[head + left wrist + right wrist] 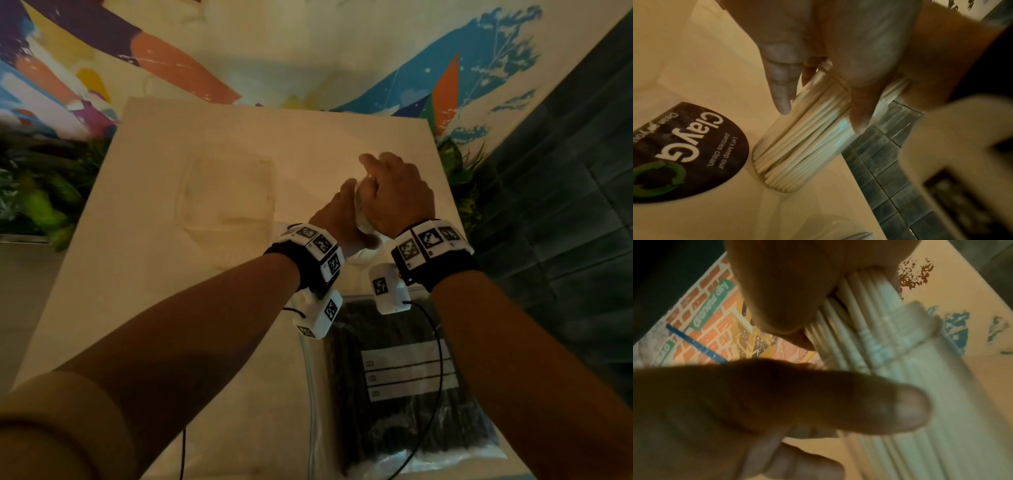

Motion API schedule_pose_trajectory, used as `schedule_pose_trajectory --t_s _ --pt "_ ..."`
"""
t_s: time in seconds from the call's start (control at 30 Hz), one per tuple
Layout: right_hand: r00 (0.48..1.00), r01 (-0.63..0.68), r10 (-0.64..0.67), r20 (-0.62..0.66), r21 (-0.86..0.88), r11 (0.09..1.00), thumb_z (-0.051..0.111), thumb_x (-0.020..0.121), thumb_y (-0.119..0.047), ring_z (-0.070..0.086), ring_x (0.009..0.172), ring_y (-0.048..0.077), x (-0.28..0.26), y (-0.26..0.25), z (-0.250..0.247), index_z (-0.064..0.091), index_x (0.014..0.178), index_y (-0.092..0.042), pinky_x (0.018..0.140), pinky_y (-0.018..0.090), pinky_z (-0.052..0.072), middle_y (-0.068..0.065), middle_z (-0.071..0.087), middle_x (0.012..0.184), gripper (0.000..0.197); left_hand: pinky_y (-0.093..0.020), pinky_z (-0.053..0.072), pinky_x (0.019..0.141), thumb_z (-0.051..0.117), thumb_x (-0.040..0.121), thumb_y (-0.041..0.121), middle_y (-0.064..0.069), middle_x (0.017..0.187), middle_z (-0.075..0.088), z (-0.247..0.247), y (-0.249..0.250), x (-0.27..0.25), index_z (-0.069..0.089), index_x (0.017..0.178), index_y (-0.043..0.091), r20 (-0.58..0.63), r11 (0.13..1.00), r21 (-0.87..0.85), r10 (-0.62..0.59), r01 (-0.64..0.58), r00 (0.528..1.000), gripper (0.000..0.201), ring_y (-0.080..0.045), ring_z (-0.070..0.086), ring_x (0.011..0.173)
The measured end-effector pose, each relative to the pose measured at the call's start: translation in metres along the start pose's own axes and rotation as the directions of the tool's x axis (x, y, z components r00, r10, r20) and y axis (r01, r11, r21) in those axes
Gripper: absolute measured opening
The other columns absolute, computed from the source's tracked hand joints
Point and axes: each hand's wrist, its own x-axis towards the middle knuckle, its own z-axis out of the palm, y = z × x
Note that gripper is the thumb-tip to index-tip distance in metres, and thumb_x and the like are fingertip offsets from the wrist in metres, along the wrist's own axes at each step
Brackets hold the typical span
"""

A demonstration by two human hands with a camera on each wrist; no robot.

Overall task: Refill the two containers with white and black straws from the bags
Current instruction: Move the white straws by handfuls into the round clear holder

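White straws: I see my right hand [397,192] pinching the white straws [803,142] into the clear container [777,162], centre right of the head view; left hand [337,216] wraps it.
Black straws: bag of black straws [407,387], lower right, looks untouched; I judge half remains.

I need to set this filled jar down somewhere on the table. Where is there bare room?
Bare table lies along the near left, beside the left hand. The far middle holds a clear bag; the near right holds the bag of black straws. The clear container of white straws, right hand on top, crowds the centre right.
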Motion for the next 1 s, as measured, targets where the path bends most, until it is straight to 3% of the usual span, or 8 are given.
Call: schedule_pose_trajectory --t_s 0.1,0.2,0.33,0.5,0.6,0.67,0.8,1.0 --pt "1.0 0.012 -0.013 0.026 0.046 0.999 0.038 0.097 -0.038 0.046 0.12 0.033 0.004 0.002 0.0 0.052 0.13 -0.024 0.093 0.042 0.04 0.004 0.045 0.141 0.039 -0.032 0.044 0.086 0.079 0.066 0.035 -0.006 0.14 0.044 -0.009 0.002 -0.01 0.01 0.146 0.02 0.011 0.996 0.085 -0.018 0.017 1.0 0.106 -0.028 0.053 0.118" --pt "1.0 0.01 -0.01 -0.003 -0.03 1.0 0.029 0.096 -0.05 0.041 0.126 0.034 0.008 0.006 0.001 0.052 0.125 -0.018 0.097 0.047 0.038 0.008 0.037 0.146 0.049 -0.035 0.044 0.093 0.065 0.079 0.035 -0.007 0.138 0.047 -0.023 0.003 -0.036 0.027 0.141 0.014 0.002 0.972 0.236 -0.015 0.014 1.0 0.075 -0.028 0.05 0.12" --pt "0.996 0.082 -0.082 -0.022 -0.029 0.996 0.018 0.095 -0.049 0.044 0.124 0.034 -0.001 0.005 0.007 0.044 0.135 -0.021 0.094 0.051 0.042 0.007 0.045 0.139 0.056 -0.041 0.053 0.08 0.054 0.084 0.028 -0.008 0.103 0.068 -0.044 -0.007 -0.085 0.065 0.103 0.015 0.001 0.962 0.257 0.094 -0.091 0.996 0.026 -0.03 0.062 0.092" --pt "0.986 -0.018 0.059 -0.156 0.252 0.967 0.033 0.091 -0.057 0.038 0.135 0.029 0.0 0.011 -0.004 0.041 0.141 -0.019 0.109 0.05 0.032 0.009 0.04 0.149 0.064 -0.033 0.051 0.08 0.054 0.084 0.026 -0.004 0.101 0.07 -0.054 -0.066 -0.111 0.07 0.096 0.021 0.028 0.885 0.458 -0.112 0.087 0.993 0.021 -0.028 0.063 0.093" --pt "0.951 -0.109 0.271 -0.149 0.657 0.746 0.052 0.08 -0.06 0.036 0.137 0.019 -0.013 0.021 -0.005 0.036 0.145 -0.021 0.113 0.042 0.031 0.004 0.037 0.151 0.077 -0.034 0.046 0.089 0.053 0.084 0.029 -0.001 0.12 0.062 -0.044 -0.107 -0.108 0.064 0.111 0.028 0.037 0.813 0.545 -0.27 0.207 0.962 0.029 -0.026 0.058 0.107" --pt "0.954 -0.153 0.292 -0.072 0.718 0.679 0.064 0.075 -0.057 0.035 0.137 0.017 -0.025 0.024 -0.003 0.027 0.148 -0.024 0.113 0.039 0.031 0.002 0.034 0.152 0.088 -0.033 0.043 0.094 0.052 0.085 0.028 0.001 0.128 0.054 -0.037 -0.122 -0.104 0.056 0.121 0.03 0.038 0.798 0.56 -0.292 0.222 0.956 0.036 -0.024 0.054 0.114" --pt "0.961 -0.216 0.274 0.035 0.713 0.667 0.073 0.065 -0.057 0.026 0.142 0.017 -0.039 0.025 0.007 0.015 0.151 -0.028 0.115 0.037 0.027 0.001 0.024 0.157 0.108 -0.037 0.045 0.096 0.052 0.087 0.023 0.002 0.129 0.049 -0.023 -0.13 -0.095 0.051 0.128 0.028 0.117 0.756 0.648 -0.214 0.089 0.97 0.042 -0.027 0.053 0.113" --pt "0.963 -0.233 0.259 0.073 0.712 0.662 0.084 0.068 -0.039 0.027 0.142 0.018 -0.047 0.028 0.016 0.009 0.152 -0.027 0.115 0.036 0.028 0.003 0.022 0.157 0.113 -0.035 0.048 0.08 0.052 0.085 0.023 0.001 0.112 0.053 -0.026 -0.125 -0.091 0.06 0.108 0.026 0.205 0.647 0.758 -0.115 -0.083 0.972 0.024 -0.024 0.054 0.101"
